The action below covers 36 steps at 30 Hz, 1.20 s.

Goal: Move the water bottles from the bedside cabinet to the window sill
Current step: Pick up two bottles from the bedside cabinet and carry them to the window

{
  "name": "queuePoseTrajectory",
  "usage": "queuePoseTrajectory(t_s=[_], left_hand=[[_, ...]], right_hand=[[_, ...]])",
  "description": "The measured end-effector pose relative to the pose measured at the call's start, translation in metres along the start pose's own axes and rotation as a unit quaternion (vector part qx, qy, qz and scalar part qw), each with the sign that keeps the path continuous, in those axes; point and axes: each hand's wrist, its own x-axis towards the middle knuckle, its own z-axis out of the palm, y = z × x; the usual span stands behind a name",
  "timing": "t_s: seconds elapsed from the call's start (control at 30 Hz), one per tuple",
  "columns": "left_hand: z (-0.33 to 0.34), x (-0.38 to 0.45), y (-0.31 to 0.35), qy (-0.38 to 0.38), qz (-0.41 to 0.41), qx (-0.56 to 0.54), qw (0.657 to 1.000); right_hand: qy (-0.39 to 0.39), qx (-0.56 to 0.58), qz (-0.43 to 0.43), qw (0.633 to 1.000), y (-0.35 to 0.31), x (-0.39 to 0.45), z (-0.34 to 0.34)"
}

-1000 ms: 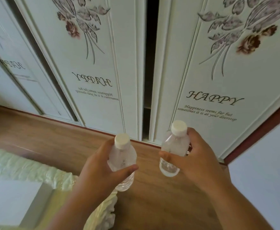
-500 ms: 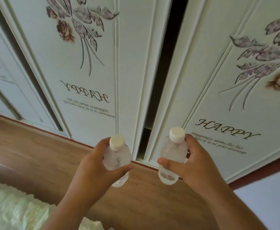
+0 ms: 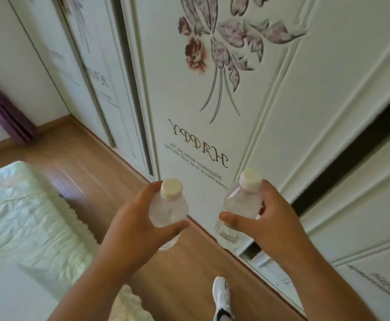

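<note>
While left hand (image 3: 133, 218) grips capped bottle (image 3: 168, 209), right hand (image 3: 268, 218) grips another (image 3: 240, 205) (contents clear)

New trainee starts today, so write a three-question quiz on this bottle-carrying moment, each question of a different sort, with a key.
1. True or false: the left hand grips a clear plastic water bottle with a white cap.
2. Multiple choice: the second clear white-capped bottle in the right hand is A) lying on the pale green bedspread, B) held upright above the wooden floor, C) standing on a window sill.
3. Fill in: the big word printed on the white floral wardrobe door is ____.

Key: 1 true; 2 B; 3 HAPPY (mirrored).
</note>
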Motion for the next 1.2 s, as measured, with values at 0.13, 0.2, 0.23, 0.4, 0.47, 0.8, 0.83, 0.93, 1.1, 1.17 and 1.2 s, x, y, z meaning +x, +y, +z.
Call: queuePoseTrajectory(t_s=[0.13, 0.2, 0.23, 0.4, 0.47, 0.8, 0.83, 0.93, 1.1, 1.17, 1.2], left_hand=[[-0.012, 0.030, -0.009, 0.078, -0.057, 0.019, 0.995], [-0.019, 0.046, -0.008, 0.123, -0.081, 0.025, 0.989], [-0.023, 0.053, -0.007, 0.146, -0.092, 0.023, 0.985], [-0.033, 0.080, -0.008, 0.240, -0.142, 0.017, 0.960], [-0.031, 0.084, -0.013, 0.273, -0.166, 0.012, 0.948], [-0.053, 0.118, -0.072, 0.319, -0.265, 0.004, 0.910], [-0.059, 0.125, -0.083, 0.321, -0.268, -0.001, 0.908], [-0.084, 0.153, -0.121, 0.318, -0.265, -0.004, 0.910], [-0.152, 0.204, -0.177, 0.318, -0.234, -0.016, 0.919], [-0.182, 0.222, -0.194, 0.322, -0.223, -0.016, 0.920], [-0.197, 0.232, -0.203, 0.323, -0.216, -0.013, 0.921]], right_hand=[[-0.076, 0.016, -0.056, 0.995, -0.010, 0.078, 0.018], [-0.117, 0.020, -0.090, 0.989, -0.020, 0.116, 0.026], [-0.135, 0.023, -0.105, 0.985, -0.026, 0.133, 0.029], [-0.217, 0.026, -0.182, 0.959, -0.055, 0.210, 0.052], [-0.248, 0.016, -0.209, 0.946, -0.062, 0.233, 0.067], [-0.358, -0.011, -0.239, 0.903, -0.097, 0.311, 0.156], [-0.359, -0.014, -0.241, 0.902, -0.103, 0.318, 0.168], [-0.358, -0.028, -0.241, 0.902, -0.124, 0.344, 0.204], [-0.323, -0.047, -0.248, 0.912, -0.179, 0.385, 0.260], [-0.315, -0.047, -0.250, 0.914, -0.204, 0.399, 0.283], [-0.309, -0.039, -0.250, 0.917, -0.215, 0.406, 0.295]])
